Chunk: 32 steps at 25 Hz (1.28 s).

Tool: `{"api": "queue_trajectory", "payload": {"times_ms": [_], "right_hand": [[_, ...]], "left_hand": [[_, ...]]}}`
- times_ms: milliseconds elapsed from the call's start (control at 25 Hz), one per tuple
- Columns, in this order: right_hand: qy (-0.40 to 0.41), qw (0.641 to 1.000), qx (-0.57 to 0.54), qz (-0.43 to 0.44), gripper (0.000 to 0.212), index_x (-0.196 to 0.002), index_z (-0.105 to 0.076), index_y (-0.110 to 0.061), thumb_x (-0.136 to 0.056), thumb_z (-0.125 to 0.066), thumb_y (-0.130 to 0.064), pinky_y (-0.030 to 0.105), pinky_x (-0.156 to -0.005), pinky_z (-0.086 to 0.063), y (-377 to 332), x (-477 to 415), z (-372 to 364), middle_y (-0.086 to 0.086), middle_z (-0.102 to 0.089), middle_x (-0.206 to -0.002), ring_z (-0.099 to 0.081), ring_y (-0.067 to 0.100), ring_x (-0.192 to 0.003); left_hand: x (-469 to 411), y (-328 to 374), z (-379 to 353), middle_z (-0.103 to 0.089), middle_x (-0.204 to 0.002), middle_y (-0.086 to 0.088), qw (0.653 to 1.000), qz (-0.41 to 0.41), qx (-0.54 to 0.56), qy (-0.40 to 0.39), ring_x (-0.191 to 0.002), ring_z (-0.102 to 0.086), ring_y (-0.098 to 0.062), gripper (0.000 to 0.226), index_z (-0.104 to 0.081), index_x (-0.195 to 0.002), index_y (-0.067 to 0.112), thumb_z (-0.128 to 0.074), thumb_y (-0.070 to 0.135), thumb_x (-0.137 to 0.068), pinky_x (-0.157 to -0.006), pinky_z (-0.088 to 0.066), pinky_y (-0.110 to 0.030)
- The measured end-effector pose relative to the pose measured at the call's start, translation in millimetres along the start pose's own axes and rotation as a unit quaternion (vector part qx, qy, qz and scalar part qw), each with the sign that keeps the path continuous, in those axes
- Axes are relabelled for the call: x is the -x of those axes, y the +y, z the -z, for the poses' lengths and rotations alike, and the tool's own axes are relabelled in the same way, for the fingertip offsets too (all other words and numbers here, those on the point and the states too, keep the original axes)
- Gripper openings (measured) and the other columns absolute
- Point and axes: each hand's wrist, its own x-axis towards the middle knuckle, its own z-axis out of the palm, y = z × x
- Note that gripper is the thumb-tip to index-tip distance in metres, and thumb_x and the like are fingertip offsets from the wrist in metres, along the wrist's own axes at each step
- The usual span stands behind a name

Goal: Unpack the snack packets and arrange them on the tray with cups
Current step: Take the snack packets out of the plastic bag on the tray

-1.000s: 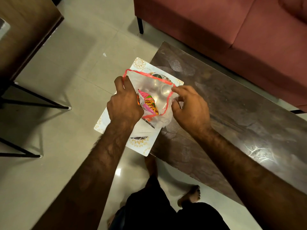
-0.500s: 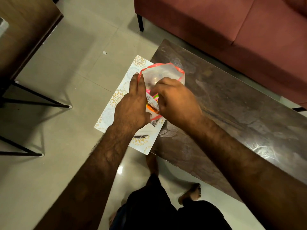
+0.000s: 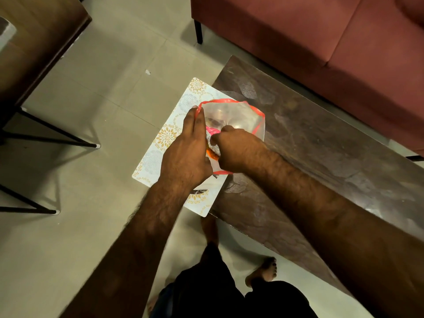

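Left hand (image 3: 187,152) clamped on red-rimmed clear bag (image 3: 238,115) over floral tray (image 3: 160,143) — right hand (image 3: 236,149) inside, grip hidden.

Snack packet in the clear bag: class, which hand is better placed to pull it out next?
Probably the right hand: it is already inside the bag at the packet, while the left hand holds the bag's rim.

Room dim, warm yellow light. Shiny glare on dark table (image 3: 332,157) at right. Soft shadows from chair legs (image 3: 57,136) on pale floor (image 3: 103,88). Arms near bottom edge blurry. Edges bend, wide lens.
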Motion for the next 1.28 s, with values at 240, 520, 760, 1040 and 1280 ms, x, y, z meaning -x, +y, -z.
{"api": "queue_trajectory", "payload": {"times_ms": [240,520,760,1040,1280], "right_hand": [[-0.041,0.992,-0.014,-0.115,0.101,-0.163,-0.022,0.003,-0.088,-0.078,-0.038,0.044,-0.109,-0.051,-10,-59,-33,0.020,-0.050,-0.156,-0.056,0.036,-0.140],[-0.037,0.985,-0.030,-0.163,0.093,-0.158,-0.036,-0.006,-0.084,-0.083,-0.036,0.045,-0.110,-0.050,-2,-92,-67,0.014,-0.054,-0.154,-0.057,0.034,-0.140],[0.074,0.984,-0.075,-0.142,0.065,-0.142,-0.054,-0.008,-0.087,-0.079,-0.031,0.041,-0.091,-0.057,-11,-67,-49,0.010,-0.073,-0.127,-0.072,0.033,-0.115],[0.194,0.955,-0.160,-0.158,0.063,-0.133,-0.049,-0.008,-0.084,-0.071,-0.040,0.034,-0.071,-0.039,-19,9,4,0.008,-0.075,-0.115,-0.073,0.034,-0.103],[0.185,0.924,-0.314,-0.117,0.048,-0.122,-0.057,-0.025,-0.084,-0.068,-0.054,0.032,-0.080,-0.053,-22,48,23,-0.008,-0.069,-0.114,-0.066,0.017,-0.100]], "left_hand": [[3,-1,-5,-0.001,-0.169,0.001,0.999,0.015,0.030,0.006,-0.141,-0.044,-0.030,0.110,0.003,-0.159,0.020,-0.074,0.016,-0.081,-0.099,-0.051,-0.045],[6,-7,-7,0.002,-0.169,0.005,0.998,0.023,0.058,-0.010,-0.149,-0.031,-0.027,0.107,0.006,-0.159,0.024,-0.069,0.017,-0.083,-0.103,-0.048,-0.055],[-1,-5,-6,0.005,-0.169,0.004,0.997,0.048,0.060,-0.025,-0.144,-0.040,-0.030,0.108,0.007,-0.159,0.023,-0.071,0.016,-0.084,-0.105,-0.049,-0.047],[-3,-2,5,-0.038,-0.150,-0.010,0.985,0.111,0.129,0.040,-0.110,-0.061,-0.040,0.063,-0.037,-0.142,0.012,-0.063,0.015,-0.084,-0.087,-0.048,-0.042],[-4,5,24,-0.078,-0.100,0.005,0.802,0.213,0.554,-0.067,-0.088,-0.077,-0.020,0.052,-0.075,-0.100,0.039,-0.034,0.070,-0.092,-0.071,-0.063,-0.046]]}}
